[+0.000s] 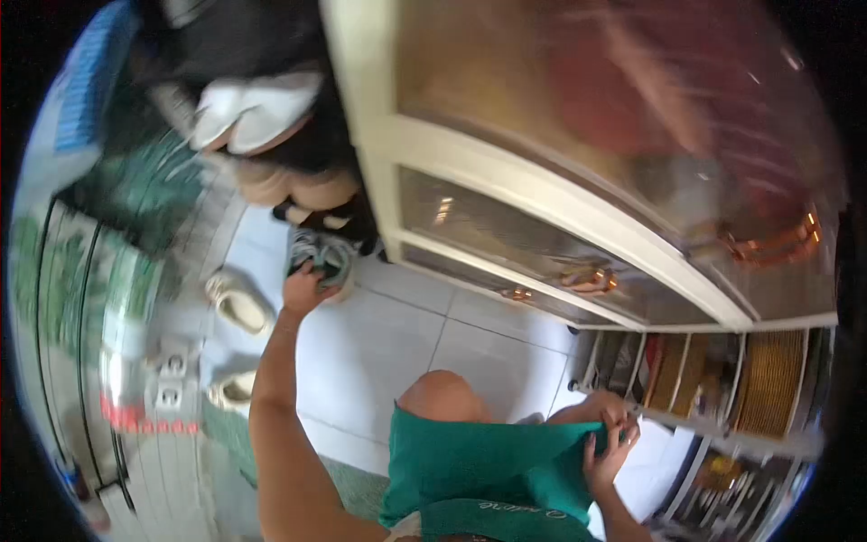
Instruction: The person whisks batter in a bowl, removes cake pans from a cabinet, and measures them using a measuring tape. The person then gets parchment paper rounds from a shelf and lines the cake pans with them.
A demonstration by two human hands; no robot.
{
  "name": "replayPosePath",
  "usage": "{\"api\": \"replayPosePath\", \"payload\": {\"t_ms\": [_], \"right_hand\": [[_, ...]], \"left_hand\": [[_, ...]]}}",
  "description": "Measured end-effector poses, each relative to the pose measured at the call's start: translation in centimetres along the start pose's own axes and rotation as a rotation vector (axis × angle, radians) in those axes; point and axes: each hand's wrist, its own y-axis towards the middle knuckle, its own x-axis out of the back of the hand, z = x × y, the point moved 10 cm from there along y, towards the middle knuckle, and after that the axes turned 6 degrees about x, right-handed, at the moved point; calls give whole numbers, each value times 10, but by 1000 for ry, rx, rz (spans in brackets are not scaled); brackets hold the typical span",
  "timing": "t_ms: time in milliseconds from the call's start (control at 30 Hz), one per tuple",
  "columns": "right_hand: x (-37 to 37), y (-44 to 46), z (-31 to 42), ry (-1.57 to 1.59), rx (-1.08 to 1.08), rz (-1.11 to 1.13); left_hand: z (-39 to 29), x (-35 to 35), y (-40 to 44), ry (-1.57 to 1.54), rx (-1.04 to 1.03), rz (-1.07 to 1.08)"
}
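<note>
My left hand [307, 289] reaches down to the tiled floor, fingers closed over the near end of a grey and dark green sneaker [336, 258]. The sneaker is beside the foot of a dark shoe rack, and my fingers partly cover it. Bent at the knee, my right hand [610, 452] has its fingers curled at the corner of the green cloth [488, 461] over my lap. To the left of the sneaker lies a cream flat shoe [242, 309]. A second cream shoe [233, 390] sits closer to me, partly behind my left forearm.
White shoes [271, 113] and tan shoes [293, 185] fill the dark rack above the sneaker. A cream cabinet [370, 135] with copper-coloured handles stands ahead on the right. Wire shelves [704, 429] are at the far right. On the left is a clear-sided case [68, 298].
</note>
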Motion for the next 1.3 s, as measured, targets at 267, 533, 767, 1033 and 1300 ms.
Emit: {"api": "replayPosePath", "payload": {"t_ms": [267,533,767,1033,1300], "right_hand": [[12,4,4,37,-62,8],[20,119,79,423,311,-189],[-6,184,93,823,165,-316],[-2,177,92,609,227,-120],[73,27,8,243,590,194]], "left_hand": [[25,-77,64,227,90,-251],[-188,-11,2,-307,-185,733],[-411,160,-1,-1172,-312,221],[-413,181,-21,-857,-394,82],[-212,197,-162,-383,-210,-536]]}}
